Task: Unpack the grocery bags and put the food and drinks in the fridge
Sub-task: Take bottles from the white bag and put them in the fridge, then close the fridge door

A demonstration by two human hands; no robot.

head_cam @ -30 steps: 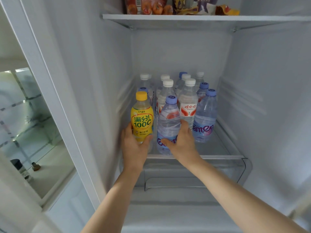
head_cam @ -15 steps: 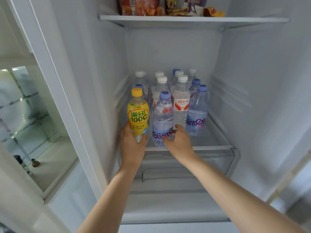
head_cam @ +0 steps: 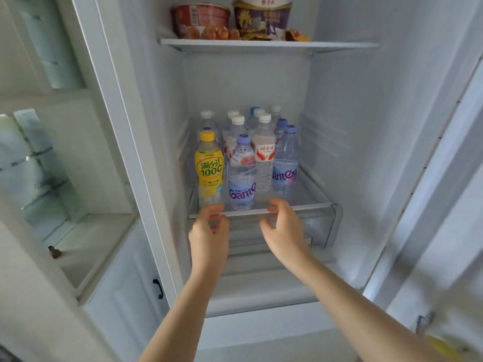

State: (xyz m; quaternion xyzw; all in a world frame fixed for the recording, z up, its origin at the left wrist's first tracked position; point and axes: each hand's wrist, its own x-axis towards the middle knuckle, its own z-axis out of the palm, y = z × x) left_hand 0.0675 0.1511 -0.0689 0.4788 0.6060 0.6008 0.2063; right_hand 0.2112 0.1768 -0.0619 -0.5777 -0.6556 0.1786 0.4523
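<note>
At the front of the glass fridge shelf (head_cam: pixel 308 202), the yellow-capped lemon drink bottle (head_cam: pixel 209 165) and clear blue-capped water bottle (head_cam: pixel 241 173) now stand released, left hand (head_cam: pixel 209 231) and right hand (head_cam: pixel 283 228) withdrawn, loosely open and empty, ready for more groceries.

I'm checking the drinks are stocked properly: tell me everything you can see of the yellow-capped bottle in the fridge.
The yellow-capped bottle is clear plastic with a yellow screw cap and a yellow wrap label printed "100C" in green. It stands upright at the front left of the glass shelf, close beside a blue-capped water bottle, with more bottles behind. Contact between them can't be judged. The left hand is just below it, fingers loosely curled, not holding it.
</note>
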